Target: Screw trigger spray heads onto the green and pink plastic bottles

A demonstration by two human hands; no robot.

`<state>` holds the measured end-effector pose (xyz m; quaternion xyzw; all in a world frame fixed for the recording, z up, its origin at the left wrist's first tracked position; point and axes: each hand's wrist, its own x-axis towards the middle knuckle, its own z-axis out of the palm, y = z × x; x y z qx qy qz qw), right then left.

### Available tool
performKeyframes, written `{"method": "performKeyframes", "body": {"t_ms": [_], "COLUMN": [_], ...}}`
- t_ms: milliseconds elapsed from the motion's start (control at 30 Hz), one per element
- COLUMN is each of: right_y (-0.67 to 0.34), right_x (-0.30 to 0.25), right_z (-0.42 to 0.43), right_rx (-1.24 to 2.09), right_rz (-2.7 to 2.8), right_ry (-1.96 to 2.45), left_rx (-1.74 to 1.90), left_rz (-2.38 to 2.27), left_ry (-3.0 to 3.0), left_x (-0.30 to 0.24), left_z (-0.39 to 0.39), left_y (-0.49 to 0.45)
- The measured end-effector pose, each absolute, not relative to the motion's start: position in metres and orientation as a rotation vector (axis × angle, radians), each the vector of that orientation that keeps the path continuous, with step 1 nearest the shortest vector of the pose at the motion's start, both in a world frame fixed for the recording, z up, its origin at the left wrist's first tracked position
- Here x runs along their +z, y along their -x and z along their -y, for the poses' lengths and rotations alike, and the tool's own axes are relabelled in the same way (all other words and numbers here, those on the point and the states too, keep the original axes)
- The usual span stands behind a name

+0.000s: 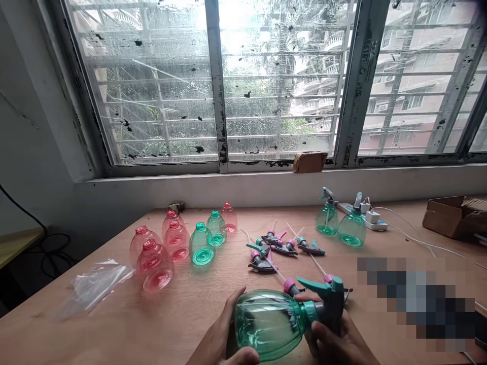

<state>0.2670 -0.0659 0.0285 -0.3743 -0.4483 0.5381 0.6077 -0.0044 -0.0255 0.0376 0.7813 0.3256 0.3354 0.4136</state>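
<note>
My left hand wraps round the body of a clear green spray bottle that lies sideways just above the table's front edge. My right hand grips the bottle's teal and grey trigger head at the neck. Just behind the bottle, several loose trigger heads with dip tubes lie in a heap. Two green bottles with trigger heads fitted stand further back on the right.
Several empty pink bottles and two green ones lie at the left middle of the wooden table. A clear plastic bag lies far left. A white power strip, a cardboard box and a blurred patch sit at the right.
</note>
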Motion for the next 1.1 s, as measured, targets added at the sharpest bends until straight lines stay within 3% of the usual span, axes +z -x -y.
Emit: {"method": "performKeyframes", "body": {"t_ms": [333, 767, 1100], "right_y": [-0.263, -0.267, -0.268], "right_x": [0.031, 0.018, 0.025], "right_z": [0.062, 0.049, 0.043], "right_rx": [1.125, 1.369, 1.228], "right_rz": [0.957, 0.949, 1.001], "right_ry": [0.992, 1.020, 1.117], "left_rx": [0.918, 1.005, 0.981], "left_rz": [-0.753, -0.987, -1.077], "left_ry": [-1.746, -2.217, -2.449], "left_x": [0.031, 0.000, 0.016], "left_z": [0.025, 0.012, 0.024], "left_y": [0.000, -0.001, -0.005]}}
